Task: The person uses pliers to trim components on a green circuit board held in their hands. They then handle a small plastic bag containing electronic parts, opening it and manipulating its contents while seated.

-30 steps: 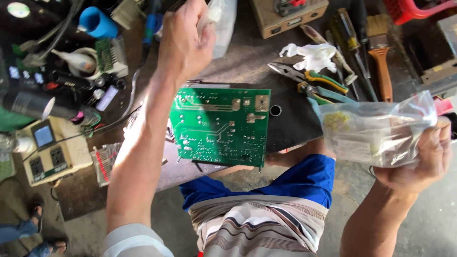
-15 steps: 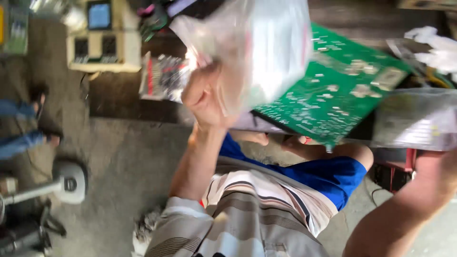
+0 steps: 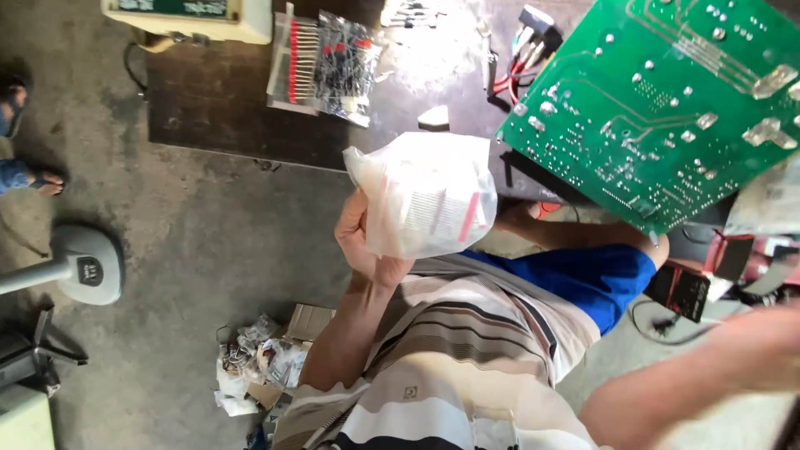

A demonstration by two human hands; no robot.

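Left hand [image 3: 360, 242] is gripping a clear plastic bag [image 3: 425, 196], holding it above the lap, just beside the bench edge; its contents are too hazy to identify. Right hand [image 3: 762, 337] is blurring at the frame's right; its state cannot be told. A green board [image 3: 658, 108] is lying on the bench [image 3: 217, 100], near a packet [image 3: 329, 58] holding red-banded components.

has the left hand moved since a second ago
Yes. The left hand was stretched out past the green circuit board; now it is pulled back near the body, gripping a clear plastic bag.
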